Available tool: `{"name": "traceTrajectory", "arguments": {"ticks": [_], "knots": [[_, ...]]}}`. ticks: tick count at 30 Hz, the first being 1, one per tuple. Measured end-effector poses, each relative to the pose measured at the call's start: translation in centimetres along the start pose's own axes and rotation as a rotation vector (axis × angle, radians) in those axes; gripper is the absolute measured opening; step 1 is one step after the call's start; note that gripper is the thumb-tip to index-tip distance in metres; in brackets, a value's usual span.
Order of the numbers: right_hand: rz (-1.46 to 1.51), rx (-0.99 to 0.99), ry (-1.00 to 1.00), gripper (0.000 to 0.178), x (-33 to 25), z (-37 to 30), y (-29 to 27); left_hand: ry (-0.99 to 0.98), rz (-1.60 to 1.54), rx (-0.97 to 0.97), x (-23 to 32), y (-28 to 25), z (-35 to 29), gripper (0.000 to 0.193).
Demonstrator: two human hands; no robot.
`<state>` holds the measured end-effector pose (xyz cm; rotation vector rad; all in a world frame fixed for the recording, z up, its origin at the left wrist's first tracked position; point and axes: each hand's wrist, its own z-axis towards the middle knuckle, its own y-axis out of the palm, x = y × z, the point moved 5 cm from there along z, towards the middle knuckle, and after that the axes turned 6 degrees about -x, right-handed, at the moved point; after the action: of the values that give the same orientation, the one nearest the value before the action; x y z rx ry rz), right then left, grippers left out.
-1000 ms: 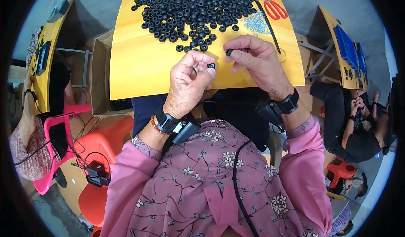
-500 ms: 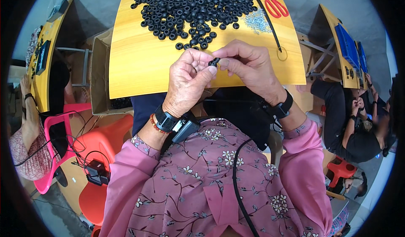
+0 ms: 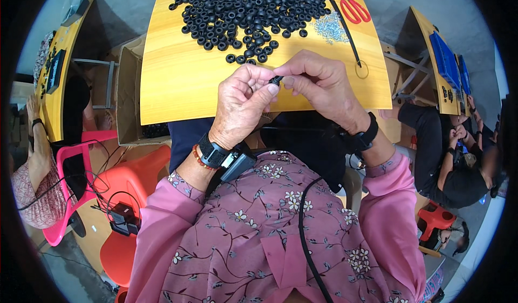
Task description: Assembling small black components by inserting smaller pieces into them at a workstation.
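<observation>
Both hands, left (image 3: 243, 106) and right (image 3: 318, 84), pinch one black ring (image 3: 276, 80); judged best: grip firmly, close above the table (image 3: 172, 87).

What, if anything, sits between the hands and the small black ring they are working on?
Nothing visible: the left hand and right hand both pinch the small black ring directly at their fingertips, above the yellow table.

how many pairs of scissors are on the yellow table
1. The red-handled scissors lie at the far right of the yellow table, beside the pile of black rings. More could be hidden beyond the picture's top edge.
</observation>
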<state>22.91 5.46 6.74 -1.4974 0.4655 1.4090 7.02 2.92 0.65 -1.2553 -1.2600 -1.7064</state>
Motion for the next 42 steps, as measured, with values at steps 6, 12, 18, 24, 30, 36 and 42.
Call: {"name": "traceTrajectory", "arguments": {"ticks": [6, 12, 18, 24, 30, 36, 42], "knots": [[-0.202, -0.05, -0.175, 0.023, -1.4, 0.4, -0.1, -0.014, 0.011, -0.004, -0.1, 0.0, 0.0, 0.013], [-0.338, -0.089, -0.245, 0.028, -1.5, 0.1, 0.5, -0.04, 0.022, -0.023, 0.1, 0.1, 0.1, 0.011], [-0.389, -0.104, -0.262, 0.024, -2.4, 0.2, 0.3, -0.046, -0.004, -0.038, 0.4, 0.0, 0.2, 0.008], [-0.268, -0.056, -0.122, 0.008, -2.2, 0.1, 0.3, -0.041, -0.026, -0.055, 0.4, 0.1, 0.2, 0.005], [-0.238, -0.082, -0.154, 0.011, -1.4, 0.1, 0.0, -0.044, -0.058, -0.033, 0.3, 0.1, 0.4, 0.005], [-0.075, -0.033, -0.121, 0.01, -0.8, -0.1, 0.2, -0.054, -0.032, -0.057, 0.4, 0.1, 0.3, 0.006], [-0.133, -0.1, -0.18, 0.02, -0.4, 0.0, -0.1, -0.101, -0.027, -0.079, 0.4, 0.1, 0.3, 0.007]]}}
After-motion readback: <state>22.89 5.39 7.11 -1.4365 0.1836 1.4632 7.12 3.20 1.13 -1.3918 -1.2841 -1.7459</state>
